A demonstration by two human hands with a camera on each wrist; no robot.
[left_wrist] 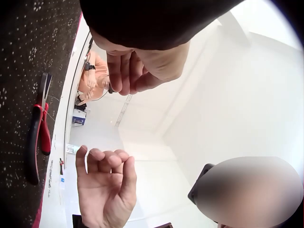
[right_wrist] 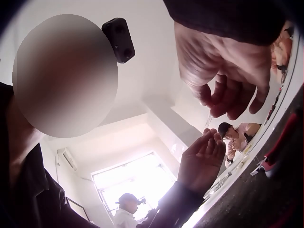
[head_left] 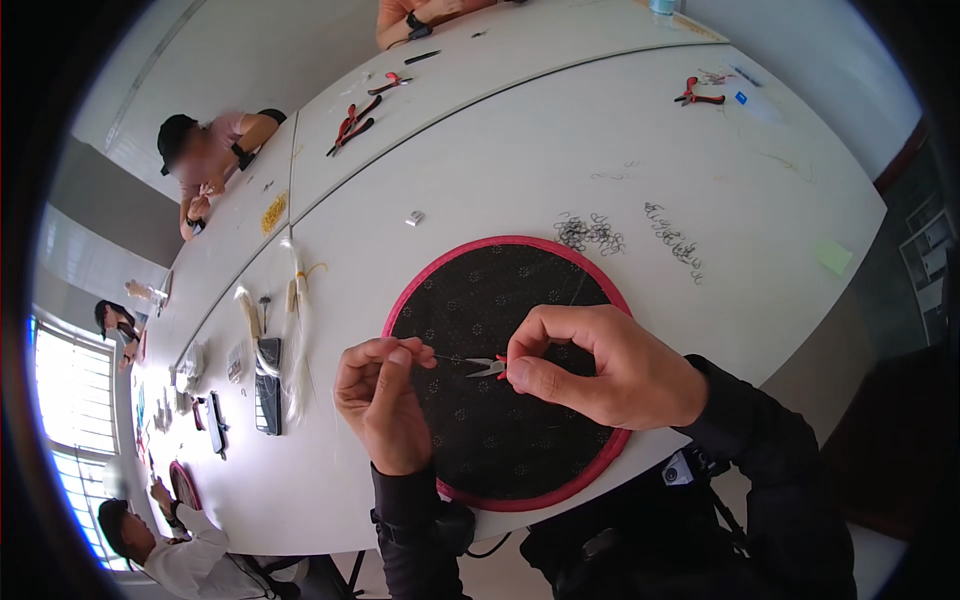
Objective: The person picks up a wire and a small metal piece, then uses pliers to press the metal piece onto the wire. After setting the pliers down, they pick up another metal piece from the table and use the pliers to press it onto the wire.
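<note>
Over a round black mat [head_left: 500, 450] with a red rim, my left hand [head_left: 385, 400] pinches a thin dark strand [head_left: 449, 357] between thumb and forefinger. The strand runs toward my right hand [head_left: 600, 365], whose thumb and forefinger meet at the tips facing the left hand. Too fine to follow all along, the strand could be thread or wire; I cannot tell which. Below the hands lies a pair of red-and-black pliers [left_wrist: 35, 133] on the mat. From above, the right hand hides most of their handles.
Small dark wire rings [head_left: 590, 233] lie in a heap beyond the mat, with a row of curled pieces [head_left: 675, 240] to their right. More pliers [head_left: 352, 128] lie farther off. Pale fibre bundles [head_left: 296, 330] and a black case [head_left: 268, 385] are at left. Other people sit around the table.
</note>
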